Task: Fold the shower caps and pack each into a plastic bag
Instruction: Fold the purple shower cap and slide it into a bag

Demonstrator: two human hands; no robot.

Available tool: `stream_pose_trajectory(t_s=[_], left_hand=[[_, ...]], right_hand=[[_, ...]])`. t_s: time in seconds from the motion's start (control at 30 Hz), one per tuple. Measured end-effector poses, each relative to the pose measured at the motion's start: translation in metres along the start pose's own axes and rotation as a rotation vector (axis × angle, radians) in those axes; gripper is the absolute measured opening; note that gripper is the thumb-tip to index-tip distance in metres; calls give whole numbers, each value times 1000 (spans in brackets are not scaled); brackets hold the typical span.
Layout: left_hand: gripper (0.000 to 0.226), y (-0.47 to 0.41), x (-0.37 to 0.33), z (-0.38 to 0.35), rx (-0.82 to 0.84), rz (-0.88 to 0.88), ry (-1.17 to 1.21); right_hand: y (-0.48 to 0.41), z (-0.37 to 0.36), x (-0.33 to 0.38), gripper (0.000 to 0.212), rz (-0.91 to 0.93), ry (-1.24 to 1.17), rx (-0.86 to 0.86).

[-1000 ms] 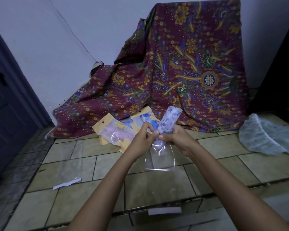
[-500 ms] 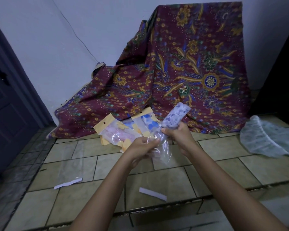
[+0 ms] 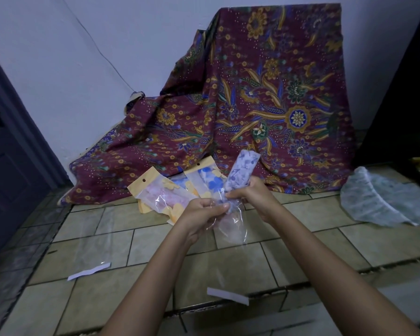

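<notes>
Two grips, close together: my right hand (image 3: 255,194) clasps the folded shower cap (image 3: 241,172); my left hand (image 3: 204,212) pinches the clear plastic bag (image 3: 230,226) (mouth crumpled).

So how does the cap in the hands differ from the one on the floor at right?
The held cap is folded into a narrow strip; the floor cap lies spread out. The right hand grips the held cap, its lower end entering the clear bag that the left hand pinches; the floor cap is untouched. Both are pale and printed.
</notes>
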State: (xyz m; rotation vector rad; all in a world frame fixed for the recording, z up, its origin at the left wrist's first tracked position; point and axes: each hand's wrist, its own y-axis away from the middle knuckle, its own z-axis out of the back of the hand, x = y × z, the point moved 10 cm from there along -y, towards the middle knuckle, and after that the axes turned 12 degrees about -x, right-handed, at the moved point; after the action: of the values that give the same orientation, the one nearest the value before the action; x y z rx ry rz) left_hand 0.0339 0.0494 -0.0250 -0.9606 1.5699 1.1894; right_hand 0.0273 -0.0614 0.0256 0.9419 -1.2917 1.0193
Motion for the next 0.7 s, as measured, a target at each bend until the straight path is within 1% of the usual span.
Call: stream_pose_trajectory(t_s=[0.1, 0.17, 0.3, 0.43, 0.57, 0.7], left_hand=[[7, 3, -7, 3, -24, -22, 14], [8, 4, -11, 5, -24, -44, 6], [6, 4, -13, 11, -25, -56, -22], [10, 6, -11, 15, -28, -36, -34], [8, 9, -14, 18, -37, -19, -44], [7, 12, -15, 20, -57, -43, -82]], right_hand=[[2, -4, 3, 21, 60, 50, 15], [3, -6, 6, 21, 72, 34, 28], [4, -9, 9, 21, 59, 8, 85], [4, -9, 6, 16, 49, 9, 73], [5, -14, 6, 7, 62, -14, 104], [5, -17, 9, 8, 67, -2, 120]])
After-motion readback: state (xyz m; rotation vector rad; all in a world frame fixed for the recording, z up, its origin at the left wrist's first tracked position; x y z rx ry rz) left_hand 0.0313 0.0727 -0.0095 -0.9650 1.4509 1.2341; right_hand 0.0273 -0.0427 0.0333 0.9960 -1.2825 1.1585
